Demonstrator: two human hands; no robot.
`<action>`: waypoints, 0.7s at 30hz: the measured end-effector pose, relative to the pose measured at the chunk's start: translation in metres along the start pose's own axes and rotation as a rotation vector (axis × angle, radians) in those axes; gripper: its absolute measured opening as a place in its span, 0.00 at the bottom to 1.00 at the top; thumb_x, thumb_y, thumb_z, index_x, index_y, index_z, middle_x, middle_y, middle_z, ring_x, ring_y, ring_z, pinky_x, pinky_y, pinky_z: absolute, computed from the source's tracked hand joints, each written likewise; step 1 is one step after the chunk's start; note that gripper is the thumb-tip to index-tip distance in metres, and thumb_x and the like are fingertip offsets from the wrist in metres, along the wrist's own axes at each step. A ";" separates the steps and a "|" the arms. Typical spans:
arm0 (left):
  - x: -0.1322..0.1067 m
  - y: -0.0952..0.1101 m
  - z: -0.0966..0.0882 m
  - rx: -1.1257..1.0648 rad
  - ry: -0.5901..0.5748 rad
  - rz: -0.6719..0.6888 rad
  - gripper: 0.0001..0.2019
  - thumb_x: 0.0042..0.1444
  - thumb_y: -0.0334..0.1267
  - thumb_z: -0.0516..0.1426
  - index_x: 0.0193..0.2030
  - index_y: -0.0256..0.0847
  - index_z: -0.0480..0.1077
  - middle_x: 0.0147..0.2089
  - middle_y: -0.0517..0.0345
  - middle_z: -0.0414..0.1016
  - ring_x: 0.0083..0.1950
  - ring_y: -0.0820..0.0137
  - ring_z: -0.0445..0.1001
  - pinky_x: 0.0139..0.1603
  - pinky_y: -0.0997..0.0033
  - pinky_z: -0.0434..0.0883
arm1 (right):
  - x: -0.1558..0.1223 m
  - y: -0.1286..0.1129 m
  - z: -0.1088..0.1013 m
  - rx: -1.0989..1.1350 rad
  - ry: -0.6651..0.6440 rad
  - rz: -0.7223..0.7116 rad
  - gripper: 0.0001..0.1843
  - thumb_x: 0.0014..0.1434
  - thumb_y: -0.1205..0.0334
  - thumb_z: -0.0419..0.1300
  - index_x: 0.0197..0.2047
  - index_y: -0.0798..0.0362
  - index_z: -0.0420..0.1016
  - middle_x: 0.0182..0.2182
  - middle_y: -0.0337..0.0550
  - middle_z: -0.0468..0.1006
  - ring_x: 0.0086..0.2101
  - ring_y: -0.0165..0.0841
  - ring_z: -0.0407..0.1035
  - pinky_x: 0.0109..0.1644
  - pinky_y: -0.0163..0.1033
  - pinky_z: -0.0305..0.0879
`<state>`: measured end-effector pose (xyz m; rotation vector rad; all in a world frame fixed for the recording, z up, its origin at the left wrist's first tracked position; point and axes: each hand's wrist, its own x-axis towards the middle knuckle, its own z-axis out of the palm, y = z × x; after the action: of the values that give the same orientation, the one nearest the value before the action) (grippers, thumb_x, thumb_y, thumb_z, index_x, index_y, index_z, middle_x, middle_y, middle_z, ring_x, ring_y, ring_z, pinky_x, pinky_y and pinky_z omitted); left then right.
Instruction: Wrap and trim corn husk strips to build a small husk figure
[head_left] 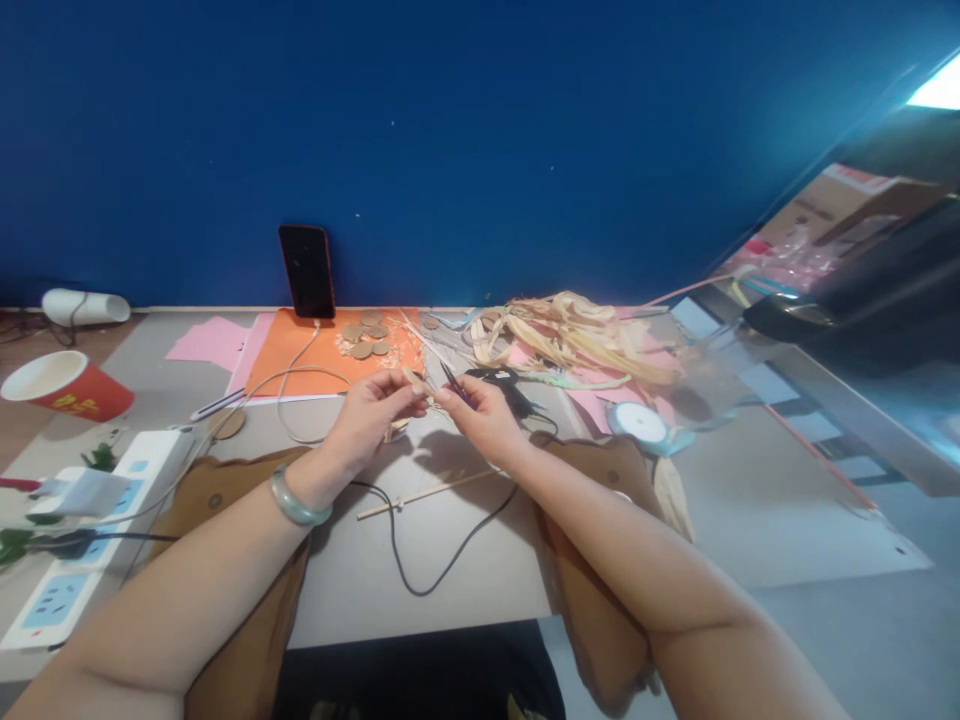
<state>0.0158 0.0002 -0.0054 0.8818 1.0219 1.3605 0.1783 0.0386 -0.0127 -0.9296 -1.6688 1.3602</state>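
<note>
In the head view, my left hand (379, 408), with a pale green bangle (297, 500) at its wrist, pinches a small pale piece (418, 380) that resembles dried husk. Close beside it, my right hand (484, 412) is closed around a dark, slim pointed tool (454, 383), whose exact kind I cannot tell. Fingertips of both hands nearly meet around the pale piece. Under the hands, a thin wooden stick (424, 496) and a black cable (420, 592) lie on the table. Behind them, several brown discs (364, 350) rest on an orange sheet (281, 350).
A phone (307, 272) leans against the blue wall. Pale husk strips (577, 335) are heaped at the back right, near a white ribbon spool (639, 423). Brown pads (600, 590) lie beneath both forearms. At left stand a power strip (52, 600) and a red paper cup (94, 390).
</note>
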 end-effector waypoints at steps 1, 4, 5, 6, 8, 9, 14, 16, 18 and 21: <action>0.001 0.000 -0.001 -0.006 0.019 0.004 0.11 0.45 0.39 0.67 0.27 0.36 0.71 0.27 0.59 0.76 0.29 0.75 0.74 0.38 0.73 0.73 | 0.000 0.002 0.001 0.018 -0.017 0.003 0.25 0.55 0.38 0.57 0.28 0.55 0.68 0.18 0.32 0.57 0.21 0.24 0.50 0.24 0.33 0.48; 0.002 0.001 -0.003 -0.015 0.065 0.012 0.12 0.46 0.40 0.66 0.27 0.36 0.70 0.28 0.58 0.77 0.29 0.74 0.75 0.39 0.72 0.73 | -0.001 0.006 0.003 0.046 -0.069 0.037 0.29 0.59 0.35 0.49 0.30 0.55 0.69 0.15 0.31 0.54 0.18 0.24 0.49 0.22 0.33 0.46; 0.003 0.001 -0.003 -0.017 0.072 0.015 0.12 0.46 0.41 0.67 0.27 0.36 0.69 0.27 0.58 0.77 0.29 0.74 0.75 0.39 0.71 0.73 | -0.002 0.007 0.003 0.035 -0.076 0.048 0.29 0.60 0.35 0.49 0.30 0.55 0.69 0.15 0.31 0.55 0.18 0.24 0.49 0.22 0.33 0.46; 0.003 0.001 -0.004 -0.021 0.075 0.018 0.13 0.45 0.41 0.67 0.26 0.36 0.69 0.27 0.58 0.77 0.29 0.74 0.75 0.39 0.71 0.74 | -0.002 0.008 0.004 0.023 -0.079 0.055 0.29 0.60 0.36 0.49 0.30 0.55 0.69 0.15 0.31 0.56 0.18 0.24 0.50 0.22 0.33 0.46; 0.003 0.000 -0.004 -0.033 0.079 0.015 0.13 0.45 0.41 0.67 0.26 0.36 0.68 0.26 0.58 0.77 0.28 0.74 0.75 0.38 0.70 0.74 | -0.002 0.009 0.004 0.011 -0.082 0.057 0.29 0.60 0.36 0.50 0.29 0.55 0.69 0.15 0.31 0.57 0.18 0.24 0.50 0.21 0.32 0.46; 0.004 0.000 -0.003 -0.040 0.080 0.011 0.14 0.44 0.41 0.67 0.26 0.36 0.68 0.27 0.57 0.77 0.28 0.73 0.76 0.38 0.70 0.74 | -0.002 0.009 0.004 0.010 -0.086 0.058 0.29 0.60 0.36 0.50 0.29 0.55 0.69 0.15 0.31 0.57 0.17 0.24 0.50 0.21 0.32 0.46; 0.002 0.000 -0.001 -0.063 0.074 -0.017 0.13 0.44 0.40 0.67 0.26 0.36 0.69 0.27 0.57 0.78 0.29 0.74 0.76 0.38 0.71 0.74 | -0.001 0.008 0.005 0.027 -0.106 0.064 0.28 0.60 0.36 0.49 0.27 0.54 0.67 0.14 0.30 0.55 0.17 0.24 0.49 0.21 0.32 0.46; 0.002 -0.001 0.000 -0.068 0.066 -0.021 0.13 0.44 0.40 0.68 0.26 0.35 0.69 0.27 0.57 0.78 0.29 0.74 0.76 0.37 0.72 0.74 | -0.001 0.008 0.005 0.028 -0.107 0.062 0.28 0.60 0.36 0.49 0.27 0.54 0.67 0.14 0.30 0.56 0.17 0.24 0.49 0.21 0.32 0.45; 0.001 -0.001 0.000 -0.070 0.058 -0.022 0.13 0.44 0.40 0.68 0.25 0.35 0.69 0.27 0.57 0.78 0.28 0.74 0.76 0.37 0.72 0.74 | -0.002 0.007 0.005 0.025 -0.106 0.056 0.28 0.60 0.36 0.49 0.27 0.54 0.66 0.14 0.31 0.56 0.17 0.24 0.49 0.21 0.32 0.45; 0.002 -0.002 0.000 -0.069 0.058 -0.029 0.13 0.44 0.40 0.68 0.25 0.35 0.70 0.27 0.57 0.78 0.28 0.74 0.76 0.37 0.72 0.74 | -0.002 0.007 0.006 0.018 -0.110 0.052 0.28 0.61 0.36 0.49 0.26 0.54 0.66 0.14 0.31 0.56 0.17 0.24 0.49 0.21 0.32 0.45</action>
<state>0.0164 0.0018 -0.0071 0.7772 1.0218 1.3952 0.1746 0.0353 -0.0202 -0.9084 -1.7218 1.4822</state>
